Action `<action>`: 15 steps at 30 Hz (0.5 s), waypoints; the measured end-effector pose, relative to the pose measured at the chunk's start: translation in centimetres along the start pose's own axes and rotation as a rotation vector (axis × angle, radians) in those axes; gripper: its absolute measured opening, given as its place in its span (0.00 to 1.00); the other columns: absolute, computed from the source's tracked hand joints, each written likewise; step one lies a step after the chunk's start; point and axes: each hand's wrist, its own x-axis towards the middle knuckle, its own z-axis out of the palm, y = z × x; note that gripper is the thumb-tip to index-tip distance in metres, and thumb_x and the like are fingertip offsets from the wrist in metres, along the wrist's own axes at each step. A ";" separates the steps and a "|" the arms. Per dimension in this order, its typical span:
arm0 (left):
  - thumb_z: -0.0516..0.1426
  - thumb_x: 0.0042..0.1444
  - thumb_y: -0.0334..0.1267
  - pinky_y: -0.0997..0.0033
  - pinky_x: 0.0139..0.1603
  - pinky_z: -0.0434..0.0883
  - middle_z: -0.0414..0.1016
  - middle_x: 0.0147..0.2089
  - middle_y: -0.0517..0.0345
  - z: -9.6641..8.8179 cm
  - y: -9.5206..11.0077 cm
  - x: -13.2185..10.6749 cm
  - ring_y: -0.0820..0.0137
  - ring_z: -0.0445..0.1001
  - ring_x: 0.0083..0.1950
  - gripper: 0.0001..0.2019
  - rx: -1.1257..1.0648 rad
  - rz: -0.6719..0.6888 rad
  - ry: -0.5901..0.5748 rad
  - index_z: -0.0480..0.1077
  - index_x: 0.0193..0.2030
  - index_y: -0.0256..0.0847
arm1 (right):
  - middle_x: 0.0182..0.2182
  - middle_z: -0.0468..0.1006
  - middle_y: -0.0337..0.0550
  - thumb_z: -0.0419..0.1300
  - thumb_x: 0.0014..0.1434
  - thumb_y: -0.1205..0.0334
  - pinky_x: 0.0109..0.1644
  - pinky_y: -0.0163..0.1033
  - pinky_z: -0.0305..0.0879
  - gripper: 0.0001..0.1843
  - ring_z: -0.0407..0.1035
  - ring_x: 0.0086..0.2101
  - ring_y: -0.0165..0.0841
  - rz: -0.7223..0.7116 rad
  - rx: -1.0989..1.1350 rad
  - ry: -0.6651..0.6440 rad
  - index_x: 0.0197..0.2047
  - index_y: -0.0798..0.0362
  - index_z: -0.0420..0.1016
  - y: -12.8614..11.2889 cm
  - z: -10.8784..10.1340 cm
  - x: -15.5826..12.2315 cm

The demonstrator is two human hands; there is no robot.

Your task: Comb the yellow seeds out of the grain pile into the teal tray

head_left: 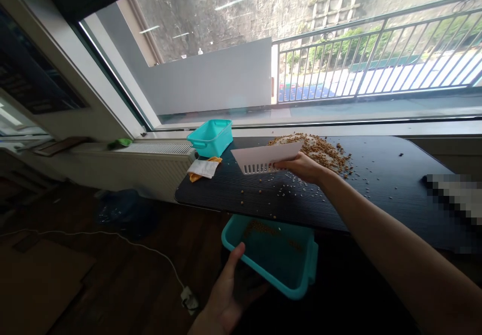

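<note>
My left hand (228,290) grips the near left side of a turquoise plastic bin (263,269), thumb at the rim and the other fingers in shadow underneath. The bin sits just below the table's front edge, and brown beans (263,228) lie inside it. Above the table, my right hand (303,166) is closed on a thin white slotted scraper (263,156), its row of slots along the lower edge. Behind that hand spreads a heap of brown beans (324,151) mixed with white grains. More white grains (297,187) are scattered nearer the front edge.
A second turquoise bin (213,139) stands at the table's back left, beside a folded white and yellow cloth (203,168). The dark table (376,199) runs along a window. Left are a radiator (150,169), a dark plastic bag (124,209) and a power strip (188,299) with its cable.
</note>
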 end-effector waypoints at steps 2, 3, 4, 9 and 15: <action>0.58 0.51 0.49 0.51 0.53 0.68 0.71 0.55 0.43 -0.2 0.4 0.0 0.53 0.71 0.53 0.29 -0.013 0.016 0.020 0.61 0.57 0.37 | 0.35 0.81 0.45 0.72 0.33 0.61 0.49 0.47 0.67 0.22 0.73 0.38 0.38 -0.016 -0.001 0.055 0.36 0.55 0.80 0.3 0.0 0.0; 0.58 0.51 0.49 0.51 0.53 0.68 0.71 0.54 0.43 -0.3 0.6 -0.1 0.54 0.71 0.53 0.29 -0.017 0.027 0.034 0.61 0.57 0.37 | 0.35 0.81 0.46 0.73 0.32 0.61 0.49 0.47 0.67 0.22 0.73 0.38 0.38 -0.016 -0.004 0.069 0.36 0.55 0.80 0.4 0.1 -0.1; 0.58 0.51 0.49 0.51 0.53 0.68 0.71 0.54 0.43 -0.4 0.9 -0.1 0.54 0.72 0.52 0.29 -0.018 0.036 0.047 0.61 0.57 0.37 | 0.35 0.81 0.46 0.73 0.32 0.61 0.49 0.48 0.67 0.23 0.73 0.38 0.39 -0.013 -0.008 0.073 0.36 0.56 0.80 0.5 0.2 -0.2; 0.58 0.51 0.50 0.52 0.52 0.68 0.72 0.52 0.42 -1.0 1.7 -0.2 0.54 0.72 0.51 0.29 0.003 0.036 0.056 0.61 0.57 0.36 | 0.36 0.81 0.46 0.73 0.32 0.60 0.50 0.49 0.67 0.23 0.73 0.39 0.40 0.020 -0.017 0.002 0.36 0.56 0.81 0.9 1.2 -1.7; 0.58 0.51 0.51 0.52 0.52 0.68 0.71 0.53 0.41 -0.7 1.3 0.3 0.53 0.70 0.54 0.30 0.023 0.042 0.049 0.62 0.57 0.36 | 0.38 0.81 0.45 0.72 0.34 0.61 0.50 0.48 0.66 0.22 0.73 0.41 0.41 0.022 0.032 -0.072 0.38 0.54 0.80 0.5 2.6 -2.3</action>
